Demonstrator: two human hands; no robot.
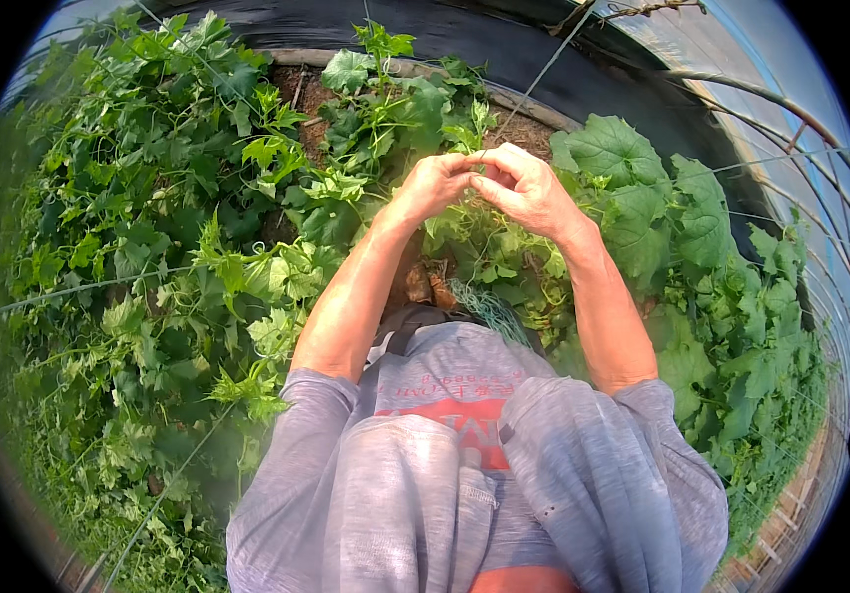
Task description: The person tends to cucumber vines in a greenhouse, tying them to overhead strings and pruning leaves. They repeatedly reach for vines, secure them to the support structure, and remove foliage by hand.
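My left hand (436,184) and my right hand (527,185) meet at the fingertips in front of me, thumbs and forefingers drawn together. A thin dark strand shows at the fingertips, but what they pinch is too small to make out. An upright taut string (554,59) slants down from above to just behind my right hand. Close around both hands grow leafy gourd-like vines (410,111) with curling tendrils. A bundle of green twine (495,311) hangs at my waist, below the hands.
Dense vines (113,215) fill the left side, crossed by taut strings (91,290). Broad-leaved plants (621,159) stand to the right. Black plastic sheeting (514,44) runs behind a low pale edging (536,111). Curved greenhouse pipes (773,96) and clear film rise at right.
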